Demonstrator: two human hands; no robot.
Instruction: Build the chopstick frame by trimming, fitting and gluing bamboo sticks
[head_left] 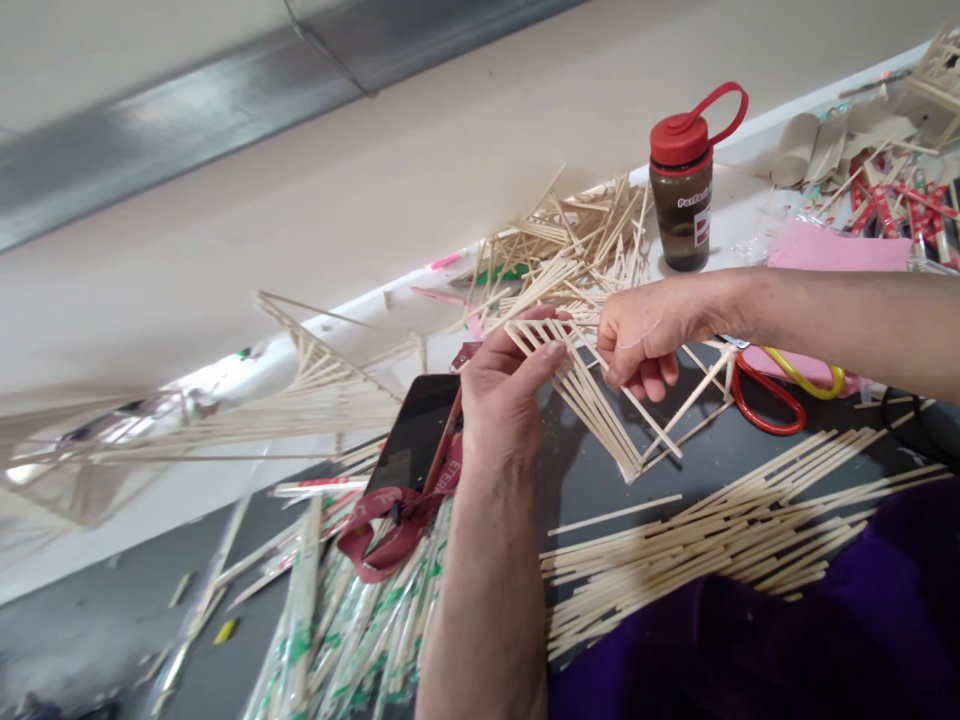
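Observation:
My left hand [510, 385] is closed around the left corner of a frame made of chopsticks [596, 400], its thumb pressed on the near side and its fingers behind. Several sticks fan side by side from that grip down to a lower corner resting on the dark surface. The frame runs on to the right as an open shape. Over its upper edge, my right hand [641, 338] is curled, thumb and finger against a single pale chopstick [654, 425] that slants across the frame. The fingertips partly hide the contact.
Loose chopsticks [697, 540] lie near my body. Red and yellow scissors [772, 405] are right of the frame. A red-capped bottle [681, 200] stands behind, beside a stick heap [577, 240]. A phone [412, 430], strap [375, 535] and wrapped chopsticks [352, 620] lie left, near a larger stick structure [300, 420].

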